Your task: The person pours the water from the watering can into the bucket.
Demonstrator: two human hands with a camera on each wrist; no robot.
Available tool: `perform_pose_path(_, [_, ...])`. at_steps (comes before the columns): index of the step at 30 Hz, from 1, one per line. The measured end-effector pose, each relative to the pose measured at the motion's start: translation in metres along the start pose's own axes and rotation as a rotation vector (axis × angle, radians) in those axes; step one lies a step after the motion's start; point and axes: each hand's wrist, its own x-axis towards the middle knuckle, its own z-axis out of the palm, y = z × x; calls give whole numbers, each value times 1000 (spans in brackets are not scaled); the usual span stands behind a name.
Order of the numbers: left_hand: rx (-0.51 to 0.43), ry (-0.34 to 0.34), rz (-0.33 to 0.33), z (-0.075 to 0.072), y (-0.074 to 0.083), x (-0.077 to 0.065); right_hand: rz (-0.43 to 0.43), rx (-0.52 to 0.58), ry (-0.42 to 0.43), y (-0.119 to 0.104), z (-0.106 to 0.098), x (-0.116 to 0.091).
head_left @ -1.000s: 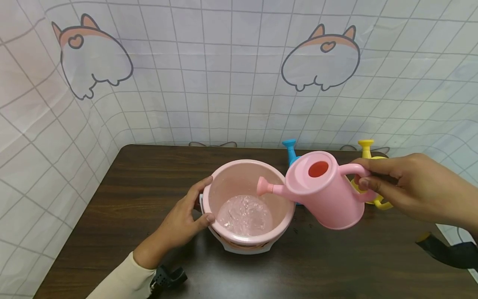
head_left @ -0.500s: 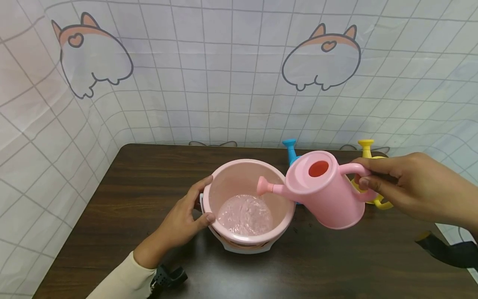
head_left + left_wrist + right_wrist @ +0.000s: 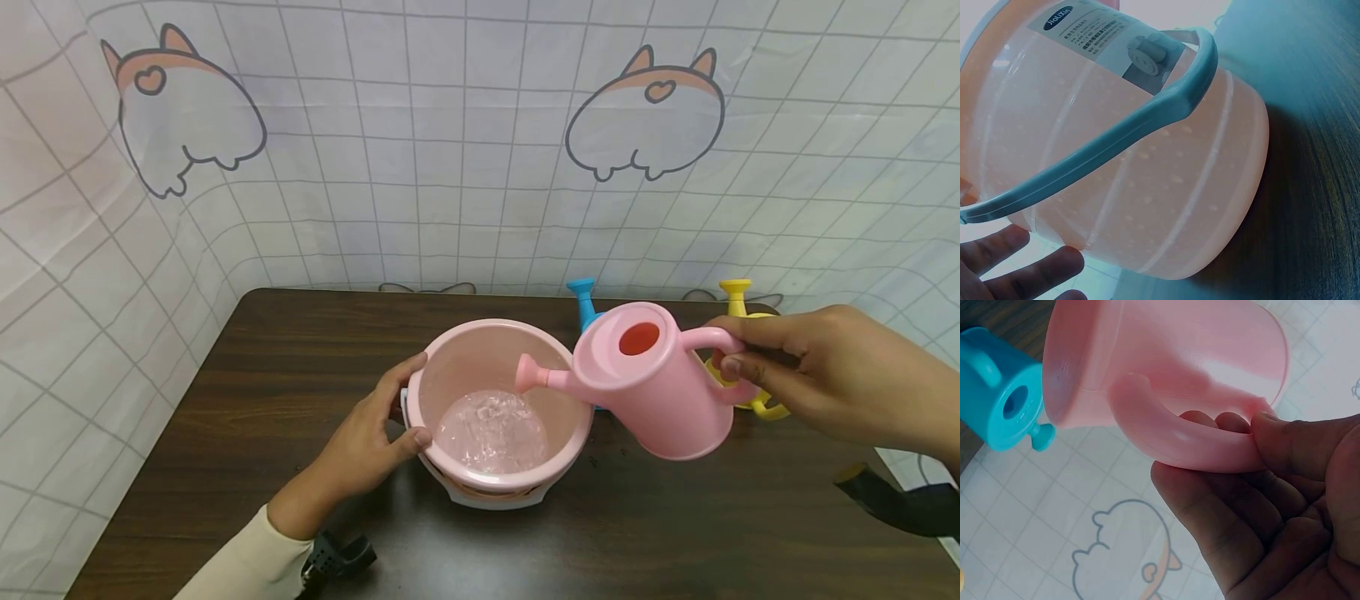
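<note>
I have the bucket (image 3: 498,481) upright on the dark table (image 3: 300,358), clear water (image 3: 491,433) in its bottom, the surface rippled and catching light. The left hand (image 3: 367,437) grips it at the near left side, thumb lapped over the rim, other fingers along the outside. On my left wrist feed, the bail (image 3: 1122,131) slants down across the outer wall, below a printed label (image 3: 1110,47).

The right hand (image 3: 832,375) has fingers and thumb closed round the handle of the pink can (image 3: 667,408), which is raised and tilted, its spout over the bucket's mouth. I can't tell whether can and rim touch. Through the can's top hole (image 3: 639,339) I get only a reddish inside, so its level is hidden from me.

Behind it are the blue can (image 3: 1004,387), its opening dark and contents unreadable, and the yellow can (image 3: 736,304), partly covered by the right hand.
</note>
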Motion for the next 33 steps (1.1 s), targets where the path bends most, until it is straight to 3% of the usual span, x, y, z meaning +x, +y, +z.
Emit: perform_pose_path(33, [-7, -1, -14, 0, 0, -1, 9, -21, -17, -2, -3, 3])
